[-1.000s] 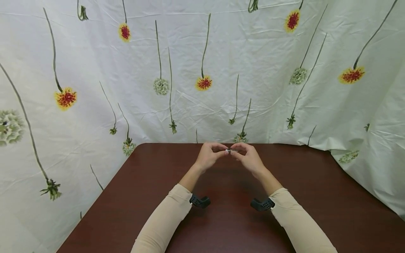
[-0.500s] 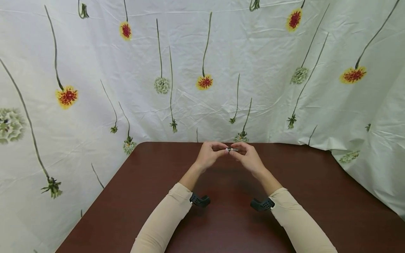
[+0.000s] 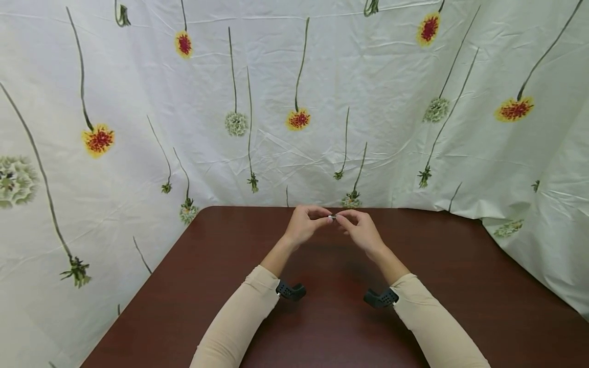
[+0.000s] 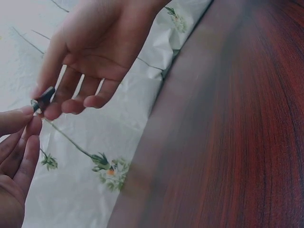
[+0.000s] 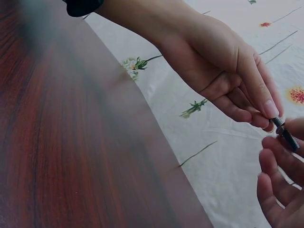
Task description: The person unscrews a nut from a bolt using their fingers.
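Note:
Fingertip to fingertip, my left hand (image 3: 301,227) and right hand (image 3: 362,232) meet over the far part of the table, with a small bolt between them. In the right wrist view the bolt (image 5: 278,122) shows dark threads on both sides of a nut (image 5: 281,129). The thumb and index finger of the left hand (image 5: 213,57) pinch one end. At the nut and the other end, the right hand (image 5: 280,180) pinches with thumb and index finger, its other fingers loosely bent. In the left wrist view, the bolt's dark end (image 4: 48,92) sticks out past the right fingertips.
A dark red-brown wooden table (image 3: 331,327) lies below the hands. Behind it and along its sides hangs a white cloth (image 3: 207,92) printed with flowers. Both wrists carry black straps, the left strap (image 3: 291,292) and the right strap (image 3: 381,297).
The right thumb and fingers have shifted slightly along the bolt toward the left hand, covering more of it. The left hand keeps its pinch in nearly the same place.

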Available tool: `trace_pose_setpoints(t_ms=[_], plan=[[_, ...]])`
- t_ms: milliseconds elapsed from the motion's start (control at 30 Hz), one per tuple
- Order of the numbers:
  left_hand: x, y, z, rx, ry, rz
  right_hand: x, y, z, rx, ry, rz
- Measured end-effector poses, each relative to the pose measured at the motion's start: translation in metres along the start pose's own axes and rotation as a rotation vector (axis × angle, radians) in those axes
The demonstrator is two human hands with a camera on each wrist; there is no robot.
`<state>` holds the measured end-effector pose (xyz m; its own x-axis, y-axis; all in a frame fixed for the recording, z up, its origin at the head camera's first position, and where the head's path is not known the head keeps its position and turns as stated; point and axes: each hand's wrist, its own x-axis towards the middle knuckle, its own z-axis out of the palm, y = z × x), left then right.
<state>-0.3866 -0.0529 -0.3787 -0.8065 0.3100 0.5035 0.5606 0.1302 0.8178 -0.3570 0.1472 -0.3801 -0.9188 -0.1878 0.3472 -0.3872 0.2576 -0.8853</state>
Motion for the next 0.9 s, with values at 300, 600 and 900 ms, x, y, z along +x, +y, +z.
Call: trace_pose_setpoints(t_ms=[300,600,900], plan=[[-0.0002,-0.0010,-0.0005,0.007,-0.006,-0.004,0.0006,0.0026,0.0021,0.034,0.003,-0.023],[0.0004,-0.0007,-0.0010,-0.007,-0.008,-0.023,0.0002,0.0008,0.0034,0.040,0.005,-0.019],[-0.0014,0.0002,-0.0014,-0.003,-0.009,-0.002,-0.0028,-0.0054,0.0036,0.073,-0.011,0.011]])
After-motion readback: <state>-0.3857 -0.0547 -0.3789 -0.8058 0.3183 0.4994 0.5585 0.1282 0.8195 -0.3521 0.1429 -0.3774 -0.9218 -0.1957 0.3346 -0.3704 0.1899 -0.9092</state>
